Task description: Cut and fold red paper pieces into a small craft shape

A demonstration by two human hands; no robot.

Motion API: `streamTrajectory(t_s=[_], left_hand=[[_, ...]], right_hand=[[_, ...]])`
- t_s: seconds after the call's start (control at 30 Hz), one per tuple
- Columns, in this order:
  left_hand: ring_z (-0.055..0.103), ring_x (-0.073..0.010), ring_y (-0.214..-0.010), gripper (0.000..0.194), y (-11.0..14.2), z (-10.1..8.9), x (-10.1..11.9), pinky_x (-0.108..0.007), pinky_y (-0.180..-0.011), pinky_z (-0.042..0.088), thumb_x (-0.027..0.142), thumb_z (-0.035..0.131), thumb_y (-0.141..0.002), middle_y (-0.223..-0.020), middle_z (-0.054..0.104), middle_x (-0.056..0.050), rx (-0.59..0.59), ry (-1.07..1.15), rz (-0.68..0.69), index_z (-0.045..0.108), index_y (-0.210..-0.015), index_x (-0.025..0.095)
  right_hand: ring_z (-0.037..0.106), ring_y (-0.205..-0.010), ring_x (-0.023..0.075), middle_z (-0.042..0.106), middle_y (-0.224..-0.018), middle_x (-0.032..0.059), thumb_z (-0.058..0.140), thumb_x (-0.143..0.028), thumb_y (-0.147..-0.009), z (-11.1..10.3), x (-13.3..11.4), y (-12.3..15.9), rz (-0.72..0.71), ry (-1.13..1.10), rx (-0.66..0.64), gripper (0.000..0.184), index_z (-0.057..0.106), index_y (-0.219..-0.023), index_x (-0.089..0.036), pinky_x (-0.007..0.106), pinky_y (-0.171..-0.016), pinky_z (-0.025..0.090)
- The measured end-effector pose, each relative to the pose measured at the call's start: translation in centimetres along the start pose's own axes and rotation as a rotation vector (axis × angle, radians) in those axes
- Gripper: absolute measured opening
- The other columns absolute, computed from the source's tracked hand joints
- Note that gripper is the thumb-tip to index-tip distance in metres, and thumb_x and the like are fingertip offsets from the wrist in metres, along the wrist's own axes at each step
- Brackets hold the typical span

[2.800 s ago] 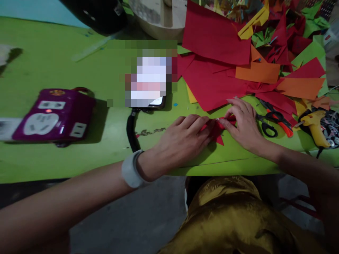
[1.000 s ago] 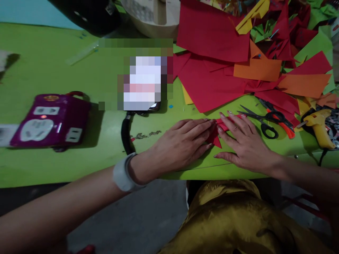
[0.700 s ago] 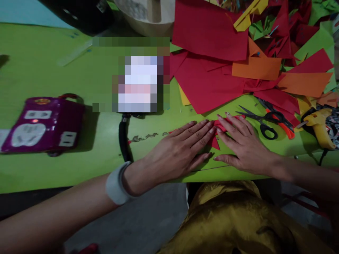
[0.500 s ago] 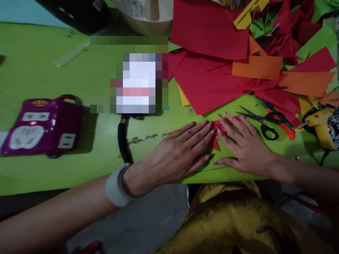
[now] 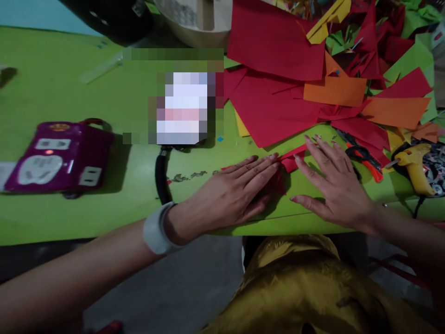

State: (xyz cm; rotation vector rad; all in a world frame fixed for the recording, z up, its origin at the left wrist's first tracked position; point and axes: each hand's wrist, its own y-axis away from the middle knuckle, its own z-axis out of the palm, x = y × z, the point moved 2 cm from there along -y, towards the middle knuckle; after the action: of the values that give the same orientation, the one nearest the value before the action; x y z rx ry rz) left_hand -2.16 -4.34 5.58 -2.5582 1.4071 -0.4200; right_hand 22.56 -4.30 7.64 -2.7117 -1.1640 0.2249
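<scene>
My left hand point(image 5: 239, 183) lies flat, fingers stretched out, over a folded piece of red paper point(image 5: 294, 160) on the green table. Most of that paper is hidden under the hand; a folded strip shows to the right of the fingertips and a corner below them. To its right, my right hand point(image 5: 330, 178) is spread open, palm down, with the fingertips near the paper's right end. Black-handled scissors point(image 5: 358, 169) are largely covered by this hand. Neither hand grips anything.
Red paper sheets point(image 5: 274, 111) and orange pieces point(image 5: 335, 90) are piled at the back right. A yellow glue gun point(image 5: 417, 167) and an orange-and-black cutter point(image 5: 370, 162) lie at the right. A purple power socket box point(image 5: 62, 157) stands at the left, a black curved handle point(image 5: 162, 178) nearer the middle.
My right hand has slid right, away from my left hand, and now covers the scissors. More of the red strip shows between the hands. My left hand stays on the paper.
</scene>
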Motion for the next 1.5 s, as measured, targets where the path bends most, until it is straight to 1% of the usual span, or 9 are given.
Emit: streamTrajectory(t_s=[0.13,0.33,0.47,0.6,0.73,0.93,1.17,1.33,1.5], left_hand=[[0.051,-0.0348,-0.148,0.063,-0.4,0.0,0.2,-0.051,-0.121,0.049,0.027,0.049,-0.109,-0.156,0.053,-0.028,0.015,-0.004,-0.011,0.028,-0.163,0.004],[0.055,-0.0334,-0.145,0.054,-0.4,0.4,0.5,-0.052,-0.120,0.049,0.019,0.049,-0.106,-0.153,0.056,-0.027,0.036,0.004,-0.045,0.038,-0.156,0.003],[0.055,-0.0328,-0.145,0.048,-0.3,0.5,0.6,-0.051,-0.121,0.048,0.023,0.047,-0.108,-0.153,0.057,-0.026,0.015,-0.013,-0.045,0.044,-0.152,0.004],[0.052,-0.0306,-0.148,0.054,-0.2,0.6,0.5,-0.049,-0.124,0.044,0.026,0.047,-0.109,-0.157,0.054,-0.023,0.002,-0.013,-0.068,0.040,-0.158,0.006],[0.048,-0.0322,-0.151,0.060,0.0,1.2,0.4,-0.051,-0.126,0.042,0.036,0.048,-0.109,-0.163,0.047,-0.020,-0.012,0.005,-0.087,0.038,-0.162,0.012],[0.048,-0.0323,-0.151,0.063,0.1,1.5,0.5,-0.051,-0.126,0.040,0.038,0.047,-0.109,-0.163,0.047,-0.020,-0.013,-0.003,-0.092,0.035,-0.164,0.012],[0.050,-0.0336,-0.149,0.057,-0.1,0.8,0.5,-0.051,-0.124,0.043,0.039,0.045,-0.111,-0.163,0.048,-0.020,-0.058,-0.026,-0.070,0.043,-0.160,0.010],[0.051,-0.0334,-0.148,0.056,-0.2,0.8,0.5,-0.051,-0.121,0.047,0.043,0.043,-0.111,-0.162,0.048,-0.021,-0.047,-0.042,-0.068,0.047,-0.157,0.010],[0.052,-0.0330,-0.148,0.053,-0.3,0.8,0.7,-0.050,-0.122,0.047,0.041,0.042,-0.111,-0.162,0.048,-0.020,-0.025,-0.044,-0.077,0.049,-0.156,0.012]], right_hand=[[0.030,-0.159,0.0381,0.038,-0.170,0.0205,0.054,-0.059,-0.103,0.7,0.4,0.1,0.019,-0.009,-0.060,0.064,0.057,-0.151,-0.017,0.066,-0.126,0.026],[0.030,-0.159,0.0375,0.040,-0.168,0.0220,0.053,-0.062,-0.102,1.4,-0.2,-0.1,-0.039,-0.059,-0.065,0.067,0.060,-0.146,-0.011,0.063,-0.128,0.027],[0.032,-0.158,0.0363,0.045,-0.166,0.0197,0.051,-0.063,-0.103,1.4,-0.3,-0.3,-0.046,-0.085,-0.118,0.068,0.059,-0.148,-0.013,0.062,-0.128,0.028],[0.033,-0.157,0.0369,0.047,-0.164,0.0192,0.053,-0.060,-0.103,1.6,-0.3,-0.2,-0.055,-0.096,-0.098,0.066,0.060,-0.147,-0.013,0.061,-0.128,0.028],[0.035,-0.156,0.0367,0.049,-0.162,0.0209,0.053,-0.058,-0.103,1.7,-0.1,-0.2,-0.057,-0.121,-0.052,0.064,0.060,-0.147,-0.011,0.061,-0.126,0.032],[0.060,-0.128,0.0298,0.070,-0.137,0.0097,0.049,-0.039,-0.107,0.9,0.9,-0.6,0.104,-0.148,0.008,0.036,0.075,-0.129,-0.025,0.052,-0.111,0.047],[0.060,-0.119,0.0295,0.072,-0.121,0.0109,0.052,-0.032,-0.107,0.6,1.3,-1.3,0.100,-0.122,0.034,0.029,0.080,-0.110,-0.024,0.047,-0.099,0.047],[0.060,-0.102,0.0271,0.069,-0.100,0.0090,0.060,-0.040,-0.103,0.9,2.2,-3.2,0.165,-0.189,-0.051,0.025,0.075,-0.098,-0.020,0.042,-0.091,0.047],[0.060,-0.100,0.0261,0.067,-0.099,0.0068,0.068,-0.036,-0.098,1.1,2.6,-4.0,0.253,-0.261,-0.133,0.015,0.070,-0.094,-0.022,0.040,-0.089,0.047]])
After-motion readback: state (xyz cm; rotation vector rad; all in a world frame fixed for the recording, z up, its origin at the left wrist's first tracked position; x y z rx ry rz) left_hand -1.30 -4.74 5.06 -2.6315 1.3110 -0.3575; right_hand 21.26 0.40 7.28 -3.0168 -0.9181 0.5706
